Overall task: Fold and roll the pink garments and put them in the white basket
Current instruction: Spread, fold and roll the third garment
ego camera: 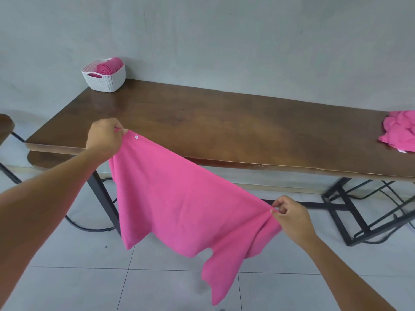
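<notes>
A pink garment (179, 203) with a small white button hangs spread in the air in front of the table's near edge. My left hand (105, 136) pinches its upper left corner over the table's front left. My right hand (292, 215) pinches its right corner, lower and off the table. The cloth's bottom hangs toward the floor. A white basket (105, 83) stands at the table's far left corner with a rolled pink garment (109, 66) inside. A crumpled pile of pink garments (398, 132) lies at the table's right end.
The long brown wooden table (224, 126) runs along a grey wall on black metal legs. A round wooden stool (5, 124) stands at the far left. The floor is light grey tile, with a black metal frame (359, 221) under the table's right side.
</notes>
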